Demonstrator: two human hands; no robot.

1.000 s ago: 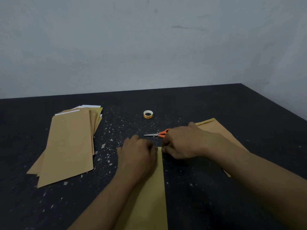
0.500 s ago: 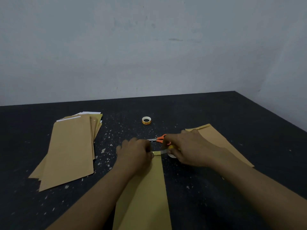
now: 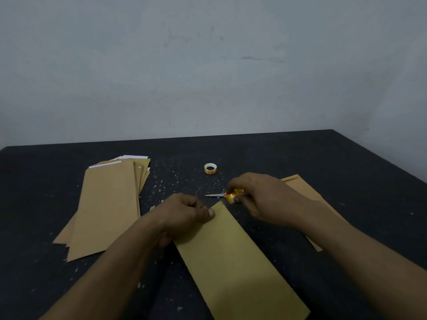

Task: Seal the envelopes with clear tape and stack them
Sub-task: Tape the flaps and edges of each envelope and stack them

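A long brown envelope [image 3: 235, 257] lies in front of me, slanting toward the near right. My left hand [image 3: 184, 213] pinches its far end, thumb on the paper. My right hand [image 3: 258, 197] grips a small yellow tape roll [image 3: 233, 195] just beyond the envelope's far corner. Whether a strip of tape runs between roll and envelope cannot be made out. Orange-handled scissors [image 3: 215, 194] lie behind the roll, mostly hidden by my right hand. A pile of brown envelopes [image 3: 108, 204] lies at the left. Another envelope [image 3: 302, 188] lies under my right forearm.
A second, nearly used-up tape roll [image 3: 210, 168] stands farther back on the dark speckled table [image 3: 346, 162]. The table meets a pale wall at the back, and its right edge runs diagonally at the far right.
The envelope has turned so that it slants to the near right. My right hand has lifted away from its end, and the yellow tape roll shows in its fingers.
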